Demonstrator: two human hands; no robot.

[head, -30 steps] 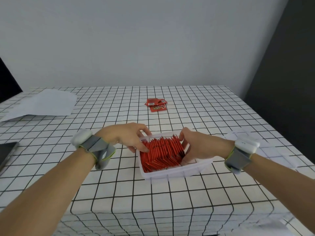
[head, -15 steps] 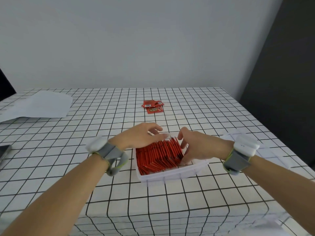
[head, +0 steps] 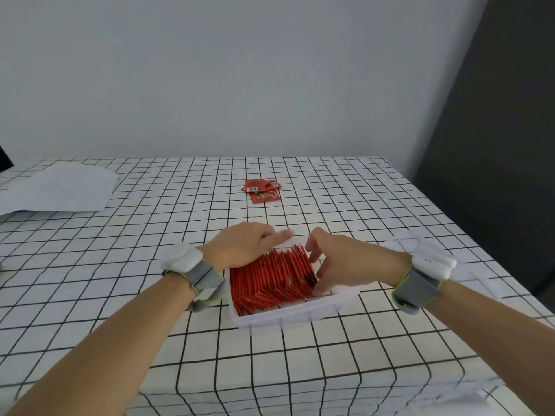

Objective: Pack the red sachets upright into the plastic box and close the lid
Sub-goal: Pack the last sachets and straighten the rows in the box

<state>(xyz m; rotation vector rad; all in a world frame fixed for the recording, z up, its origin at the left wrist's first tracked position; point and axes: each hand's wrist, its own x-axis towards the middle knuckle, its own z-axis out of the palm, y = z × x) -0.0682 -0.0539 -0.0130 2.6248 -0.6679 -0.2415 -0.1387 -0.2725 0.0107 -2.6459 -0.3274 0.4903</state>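
Observation:
A shallow white plastic box (head: 288, 318) sits on the checked tablecloth in front of me. It holds a slanting row of several red sachets (head: 270, 283) standing on edge. My left hand (head: 243, 244) lies over the far left part of the row, fingers stretched out flat toward the box's far rim. My right hand (head: 342, 262) is at the right end of the row, its bent fingers pressing against the sachets' side and its thumb up near their top edge. A few loose red sachets (head: 262, 190) lie flat farther back on the table.
A faint clear plastic lid (head: 474, 280) lies on the cloth to the right, partly under my right wrist. White paper sheets (head: 57, 190) rest at the far left. The table's right edge (head: 480, 244) borders a dark wall, and the near edge drops off below.
My left hand has slid from the box's left side toward its far rim, with its fingers straightening over the sachets. My right hand has stayed at the right end of the row.

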